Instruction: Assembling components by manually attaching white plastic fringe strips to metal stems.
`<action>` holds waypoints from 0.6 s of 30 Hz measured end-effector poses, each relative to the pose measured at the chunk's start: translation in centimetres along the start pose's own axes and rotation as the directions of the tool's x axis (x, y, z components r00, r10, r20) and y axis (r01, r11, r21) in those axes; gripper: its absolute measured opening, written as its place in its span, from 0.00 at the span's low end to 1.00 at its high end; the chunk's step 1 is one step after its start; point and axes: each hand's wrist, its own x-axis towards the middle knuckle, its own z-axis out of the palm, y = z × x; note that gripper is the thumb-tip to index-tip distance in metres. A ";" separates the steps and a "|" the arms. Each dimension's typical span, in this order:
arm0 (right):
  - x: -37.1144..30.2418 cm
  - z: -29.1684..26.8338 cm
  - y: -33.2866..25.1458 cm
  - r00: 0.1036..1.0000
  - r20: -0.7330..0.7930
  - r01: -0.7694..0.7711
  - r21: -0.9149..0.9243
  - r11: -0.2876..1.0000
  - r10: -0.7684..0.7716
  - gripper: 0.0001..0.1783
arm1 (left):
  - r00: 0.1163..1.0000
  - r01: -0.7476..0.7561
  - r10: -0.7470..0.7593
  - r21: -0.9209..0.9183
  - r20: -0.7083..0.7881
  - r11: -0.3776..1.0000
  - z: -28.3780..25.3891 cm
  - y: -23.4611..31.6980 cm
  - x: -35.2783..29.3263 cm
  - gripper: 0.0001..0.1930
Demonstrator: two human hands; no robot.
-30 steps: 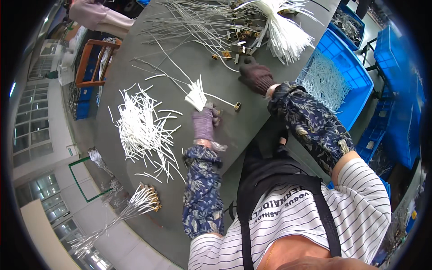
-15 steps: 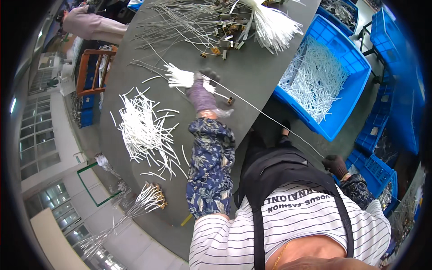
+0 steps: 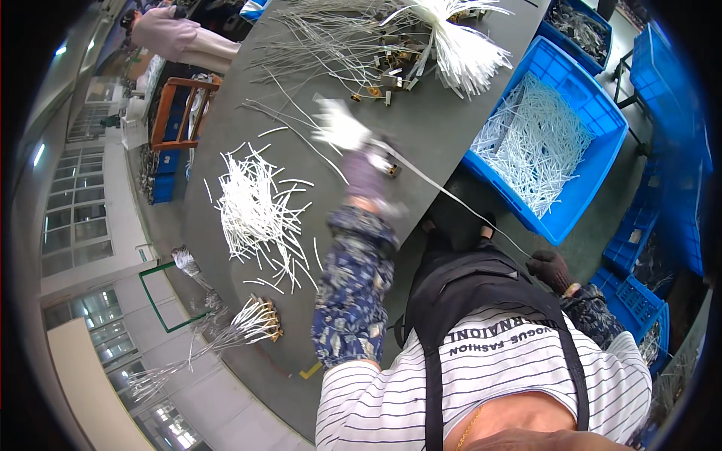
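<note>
My left hand (image 3: 366,169), in a purple-grey glove and smeared by motion, is closed round a bundle of short white sleeve tubes (image 3: 340,126) above the grey table. A thin white wire (image 3: 466,207) runs taut from this hand over the table edge, down to my right hand (image 3: 549,272). That hand wears a dark glove and pinches the wire's lower end beside my apron. A small brownish connector (image 3: 392,171) shows partly just right of my left hand. Left of my left forearm, a loose pile of white tubes (image 3: 259,203) lies on the table.
Wires with small metal-and-brown parts (image 3: 387,71) and a thick white bundle (image 3: 462,52) cover the table's far end. A tied wire bunch (image 3: 252,319) lies at the near left edge. Right of the table stands a blue crate (image 3: 602,161) of white tubes. Another person (image 3: 169,37) stands far left.
My left hand has shifted slightly right and nearer me with the tube bundle, which is now blurred. My right hand stays low, still on the wire. The whole view has turned a little.
</note>
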 end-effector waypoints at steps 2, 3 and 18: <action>0.9 0.4 -0.1 1.000 0.001 -0.031 -0.002 1.000 0.031 0.13 | 0.986 0.085 -0.090 0.044 0.141 0.995 8.7 1.3 -8.8 0.18; 1.5 0.7 -1.0 0.999 0.021 -0.029 -0.012 1.000 0.029 0.14 | 0.955 0.131 -0.154 0.103 0.255 0.986 10.6 3.3 -11.5 0.23; 13.1 12.9 -30.6 0.694 0.193 0.703 -0.390 0.595 -0.693 0.36 | 0.957 0.256 -0.172 0.399 -0.235 0.880 -3.1 5.4 -3.8 0.12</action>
